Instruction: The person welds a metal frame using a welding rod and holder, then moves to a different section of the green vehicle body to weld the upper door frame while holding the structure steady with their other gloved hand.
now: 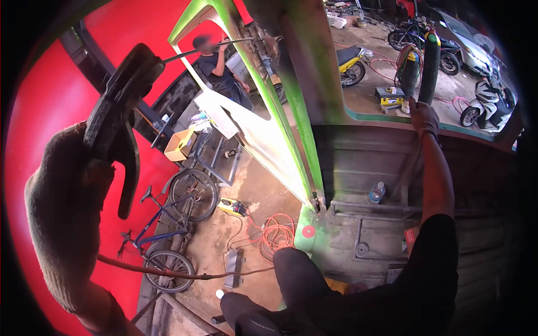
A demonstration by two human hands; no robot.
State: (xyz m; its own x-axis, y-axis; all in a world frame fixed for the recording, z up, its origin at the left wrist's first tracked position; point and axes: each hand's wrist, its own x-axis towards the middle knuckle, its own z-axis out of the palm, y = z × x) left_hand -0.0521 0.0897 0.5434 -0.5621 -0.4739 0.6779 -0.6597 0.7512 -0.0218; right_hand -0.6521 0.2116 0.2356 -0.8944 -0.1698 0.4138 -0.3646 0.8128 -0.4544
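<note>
Left hand (67,213), gloved, far left, raised in front of a red panel (45,101). Grip pressed tight round the lower end of a dark holder (120,106); a lever hangs below the fist. The holder's long axis runs from the fist up and to the right, with the head at the upper right pointing away from the body. It is probably held high and out like this to keep the working end clear of the legs. A cable (168,274) trails from under the hand, sagging rightward, likely slack so the hand can move freely.

A thin rod (190,51) runs right from the holder's head. Cannot tell if it sits in the holder or belongs to the other person (221,70), who stands lower down with one arm raised to it.

Far below on the floor (258,190) are a bicycle (168,224), a box (179,144) and a coiled orange cord (274,232). A green pillar (280,112) slants up through the centre. The wearer's knee (297,269) is bent beside its base.

Right hand (424,119), gloved, arm stretched out, fingers curled over the rim (375,117). It looks like a brace for balance on this high perch. A gas cylinder (430,61) stands just beyond the hand, not touched. A motorbike (487,106) is parked far right.
</note>
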